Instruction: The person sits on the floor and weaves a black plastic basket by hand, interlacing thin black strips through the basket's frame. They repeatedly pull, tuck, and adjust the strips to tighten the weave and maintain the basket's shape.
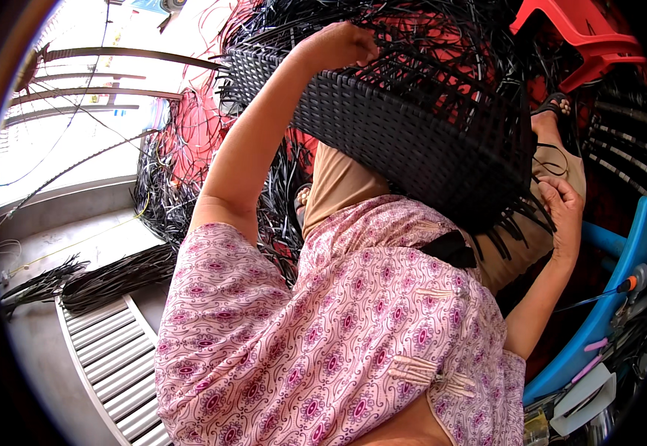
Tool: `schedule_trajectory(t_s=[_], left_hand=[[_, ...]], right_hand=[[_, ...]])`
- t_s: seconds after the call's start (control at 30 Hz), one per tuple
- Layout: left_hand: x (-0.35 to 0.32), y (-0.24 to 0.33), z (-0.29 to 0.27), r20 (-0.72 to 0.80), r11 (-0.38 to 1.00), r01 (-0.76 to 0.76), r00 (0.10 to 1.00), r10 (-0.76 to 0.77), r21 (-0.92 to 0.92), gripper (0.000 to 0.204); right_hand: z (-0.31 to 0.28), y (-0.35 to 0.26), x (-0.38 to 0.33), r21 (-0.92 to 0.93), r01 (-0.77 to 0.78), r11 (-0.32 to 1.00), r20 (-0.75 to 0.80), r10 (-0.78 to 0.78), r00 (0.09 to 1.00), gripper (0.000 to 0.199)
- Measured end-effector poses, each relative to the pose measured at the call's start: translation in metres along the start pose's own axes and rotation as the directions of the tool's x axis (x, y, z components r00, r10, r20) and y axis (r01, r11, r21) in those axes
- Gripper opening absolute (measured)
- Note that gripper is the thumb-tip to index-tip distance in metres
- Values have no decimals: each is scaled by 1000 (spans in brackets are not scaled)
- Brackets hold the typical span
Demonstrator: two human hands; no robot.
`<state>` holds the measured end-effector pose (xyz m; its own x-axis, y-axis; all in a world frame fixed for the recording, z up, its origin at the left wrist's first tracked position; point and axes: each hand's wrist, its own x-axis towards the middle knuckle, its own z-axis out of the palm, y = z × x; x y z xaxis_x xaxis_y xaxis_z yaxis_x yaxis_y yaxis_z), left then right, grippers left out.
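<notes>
A black woven panel of flat plastic strips (390,126) lies slanted across my lap, with loose strip ends along its far edge and at its lower right corner. Over its far left edge, my left hand (342,46) is curled closed; what its fingers hold, if anything, is hidden. At the right, beside the lower corner, my right hand (563,204) pinches a thin black strip (552,152) that loops up over my trouser leg. Several strip ends (513,230) hang down near that hand.
Tangled black strips (197,178) cover the red floor. A red plastic stool (587,44) stands far right, a blue plastic stool or chair (606,312) nearer. Tools, including an orange-and-black handled screwdriver (628,284), lie beyond it. A slatted metal rack (115,357) holds a strip bundle (119,279).
</notes>
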<state>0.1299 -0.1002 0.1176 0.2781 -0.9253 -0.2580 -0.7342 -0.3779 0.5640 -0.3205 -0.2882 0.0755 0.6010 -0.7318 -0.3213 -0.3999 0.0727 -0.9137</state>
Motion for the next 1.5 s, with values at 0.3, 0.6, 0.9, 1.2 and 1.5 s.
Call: schedule_trajectory(t_s=[0.3, 0.6, 0.9, 1.2, 1.5], left_hand=[[-4, -5, 0, 155, 994, 86, 983, -96, 68, 21], [1, -18, -2, 93, 987, 160, 983, -156, -34, 24], [-18, -35, -13, 14, 997, 28, 999, -30, 77, 19], [-22, -9, 3, -1, 852, -50, 998, 60, 522, 20], [-25, -47, -20, 5, 987, 143, 990, -143, 69, 22]], right_hand=[[2, 4, 4, 21, -5, 1000, 25, 5, 1000, 14], [8, 5, 7, 54, 22, 998, 40, -25, 999, 15], [-21, 15, -1, -14, -56, 998, 3, 56, 998, 18], [-27, 18, 0, -3, -67, 998, -29, 67, 997, 16], [-4, 16, 8, 61, 6, 998, 31, -7, 999, 16]])
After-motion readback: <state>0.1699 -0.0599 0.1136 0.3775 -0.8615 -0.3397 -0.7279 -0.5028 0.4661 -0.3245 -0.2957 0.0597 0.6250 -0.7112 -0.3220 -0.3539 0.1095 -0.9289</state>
